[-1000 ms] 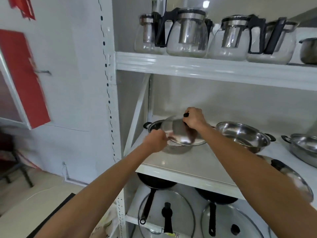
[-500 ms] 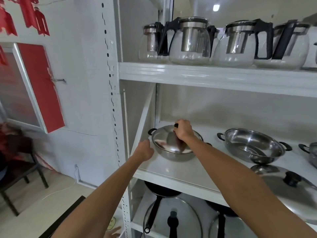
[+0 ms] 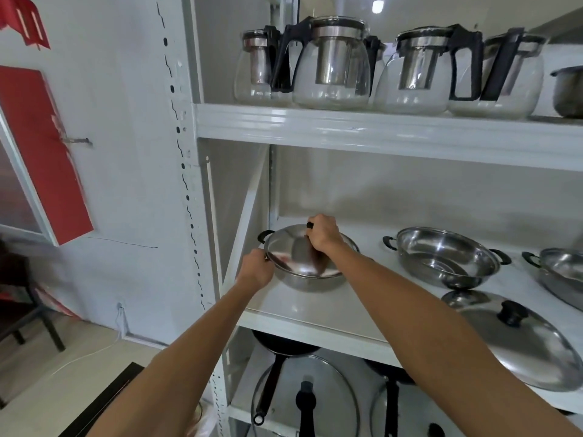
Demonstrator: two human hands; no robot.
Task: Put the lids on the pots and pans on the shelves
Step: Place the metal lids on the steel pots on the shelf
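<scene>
A steel pot with black side handles stands at the left end of the middle shelf. A steel lid lies on top of it. My right hand grips the lid's black knob. My left hand holds the pot's near left rim. To the right stand an uncovered steel pot and part of another. A loose steel lid with a black knob lies near the shelf's front edge.
Several glass teapots with black handles fill the top shelf. The lower shelf holds black pans with glass lids leaning on them. The white upright post stands left of the shelves; a red panel hangs on the wall.
The lid came down from a tilt above the pot and now sits flat on it. My left hand moved from the lid's edge to the pot's rim. The view shifted.
</scene>
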